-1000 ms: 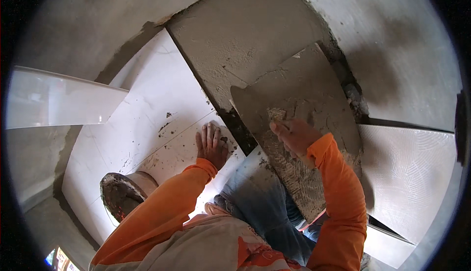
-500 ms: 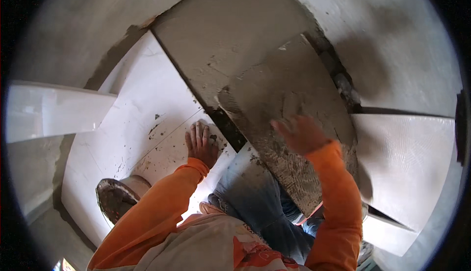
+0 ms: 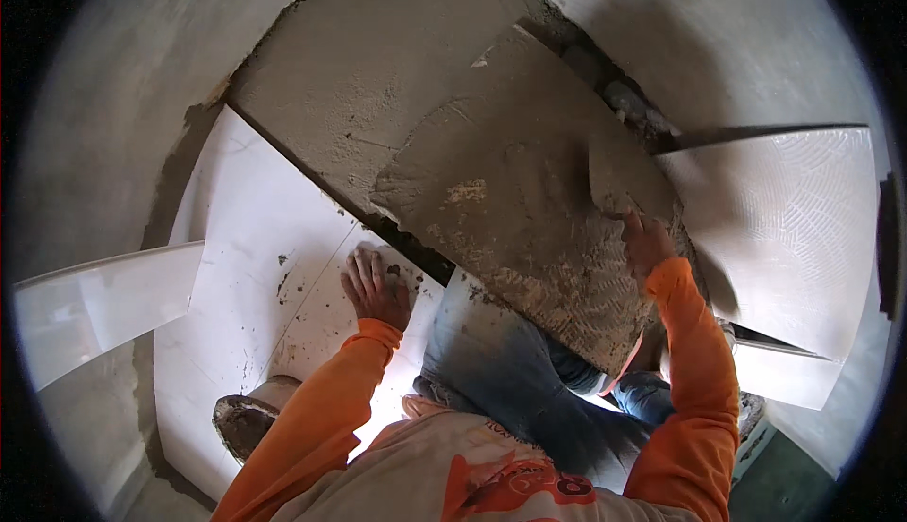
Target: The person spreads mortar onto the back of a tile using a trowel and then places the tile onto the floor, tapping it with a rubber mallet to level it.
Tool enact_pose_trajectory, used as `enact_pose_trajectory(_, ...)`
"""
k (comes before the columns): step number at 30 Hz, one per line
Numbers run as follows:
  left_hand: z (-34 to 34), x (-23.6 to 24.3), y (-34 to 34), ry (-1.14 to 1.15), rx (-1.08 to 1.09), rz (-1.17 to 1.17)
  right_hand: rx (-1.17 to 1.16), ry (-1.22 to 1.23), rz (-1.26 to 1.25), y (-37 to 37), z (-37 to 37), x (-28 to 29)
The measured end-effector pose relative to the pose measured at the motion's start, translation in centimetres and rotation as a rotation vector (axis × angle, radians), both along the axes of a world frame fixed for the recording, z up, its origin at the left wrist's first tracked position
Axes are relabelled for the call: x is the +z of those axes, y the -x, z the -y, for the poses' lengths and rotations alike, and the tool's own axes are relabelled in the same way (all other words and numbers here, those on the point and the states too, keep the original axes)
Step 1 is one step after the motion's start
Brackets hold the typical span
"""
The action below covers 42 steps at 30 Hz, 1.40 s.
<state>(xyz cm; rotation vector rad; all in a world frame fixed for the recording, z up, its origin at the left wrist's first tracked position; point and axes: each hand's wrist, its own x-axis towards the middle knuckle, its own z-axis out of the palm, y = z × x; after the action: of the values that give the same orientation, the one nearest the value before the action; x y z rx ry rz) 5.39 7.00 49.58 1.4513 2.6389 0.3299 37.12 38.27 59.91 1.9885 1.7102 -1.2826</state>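
My left hand (image 3: 376, 288) lies flat with its fingers apart on the white floor tile (image 3: 255, 239), which is spotted with bits of mortar. In my right hand (image 3: 648, 243) is a mortar-smeared trowel (image 3: 607, 174), its blade against the wet layer on a large slab (image 3: 529, 191) beside my legs. Grey-brown mortar coats this slab, with ridges and rough patches on its near part. Its far side overlaps the smooth mortar bed (image 3: 378, 50). The trowel's grip is mostly hidden by my fingers.
A dark gap (image 3: 416, 250) runs along the laid tile's edge. Rubble (image 3: 628, 102) lines the right wall's foot. A pale ridged tile (image 3: 784, 229) stands at right, and a glossy white panel (image 3: 113, 309) juts in at left. A dirty bucket (image 3: 248, 418) is near my left forearm.
The view has turned and shifted. My right hand has moved right across the coated slab, and the trowel blade now shows more clearly. My left hand stays on the tile.
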Motion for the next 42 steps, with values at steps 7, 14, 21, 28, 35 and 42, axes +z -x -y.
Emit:
enact_pose_trajectory(7,0.5,-0.3,0.5,0.047,0.018,-0.066,0.295,0.137,-0.073,13.9,2.5,6.1)
enact_pose_trajectory(14,0.1,-0.6,0.2,0.017,-0.008,-0.046,0.848,-0.061,-0.207,12.4,8.2,5.9)
enact_pose_trajectory(21,-0.4,0.2,0.0,0.025,-0.023,-0.061,0.804,-0.038,0.055,5.2,5.0,8.2)
enact_pose_trajectory(28,0.1,-0.7,0.1,-0.01,-0.052,-0.105,0.886,-0.056,0.011,9.8,7.0,6.8)
enact_pose_trajectory(35,-0.4,0.1,-0.2,0.012,-0.05,-0.134,0.998,-0.221,-0.039,0.4,5.6,6.7)
enact_pose_trajectory(42,0.0,-0.8,-0.3,-0.053,-0.07,-0.145,0.839,-0.277,-0.057,5.6,5.7,4.5)
